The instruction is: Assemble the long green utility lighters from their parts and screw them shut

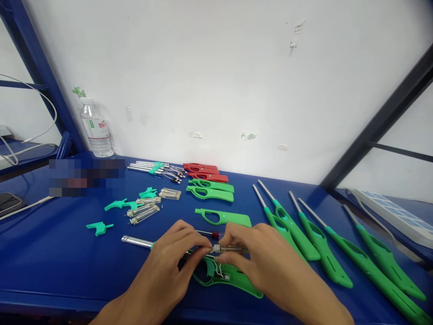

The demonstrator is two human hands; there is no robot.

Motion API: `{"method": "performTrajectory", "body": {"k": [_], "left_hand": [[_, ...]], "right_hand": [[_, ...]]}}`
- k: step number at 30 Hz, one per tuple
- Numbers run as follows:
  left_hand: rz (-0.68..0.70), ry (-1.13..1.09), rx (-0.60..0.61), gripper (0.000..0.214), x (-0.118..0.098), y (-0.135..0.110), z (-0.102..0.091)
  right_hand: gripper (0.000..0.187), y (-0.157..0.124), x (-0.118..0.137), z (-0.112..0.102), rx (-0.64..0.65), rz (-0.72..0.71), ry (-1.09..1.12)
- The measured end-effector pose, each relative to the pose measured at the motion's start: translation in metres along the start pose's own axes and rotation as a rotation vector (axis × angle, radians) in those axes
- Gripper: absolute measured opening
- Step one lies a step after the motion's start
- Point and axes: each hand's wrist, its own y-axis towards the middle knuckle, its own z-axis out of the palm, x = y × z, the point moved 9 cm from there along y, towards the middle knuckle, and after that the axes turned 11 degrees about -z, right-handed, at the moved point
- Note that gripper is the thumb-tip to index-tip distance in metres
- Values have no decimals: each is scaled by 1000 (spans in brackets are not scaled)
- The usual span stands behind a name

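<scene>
My right hand [267, 259] pinches a clear lighter fuel tank [233, 248] lengthwise, its white-tipped end pointing left. At that tip, the closed thumb and forefinger of my left hand [169, 257] grip a thin white tube [213, 248], mostly hidden by the fingertips. Below both hands lies an open green lighter casing [245, 284], with a teal trigger [210, 266] and white wires inside. A silver lighter barrel [137, 241] sticks out to the left from under my left hand. Behind my fingers rests a screwdriver [214, 234] with a red part, partly covered.
Teal triggers [117, 204] and clear fuel tanks [145, 213] lie left. Behind are wired metal barrels [145, 167], red casings [206, 174] and green casings [223, 218]. Several green lighters [324, 250] lie right on the blue table [67, 266]. A bottle [96, 131] stands back left.
</scene>
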Motion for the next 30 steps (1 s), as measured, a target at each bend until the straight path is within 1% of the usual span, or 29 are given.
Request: {"method": "performTrajectory", "body": {"k": [7, 10, 15, 18, 21, 23, 28, 30], "left_hand": [[-22, 27, -30, 19, 2, 2, -3], [-33, 23, -30, 19, 5, 1, -2], [-36, 4, -23, 22, 6, -1, -1], [-45, -12, 29, 22, 3, -2, 3], [-69, -19, 134, 19, 2, -3, 12], [-70, -10, 189, 18, 2, -5, 17], [-58, 43, 246, 27, 7, -11, 24], [-67, 51, 263, 29, 10, -12, 26]], "right_hand": [[13, -1, -1, -5, -23, 4, 35], [13, 0, -1, -4, -13, 11, 37], [8, -3, -4, -7, -37, 33, 31], [6, -7, -8, -7, -32, 32, 53], [6, -9, -13, -5, 6, 36, 33], [10, -9, -15, -3, 35, 46, 22], [7, -11, -18, -2, 51, 117, 38], [8, -12, -19, 0, 65, 149, 68]]}}
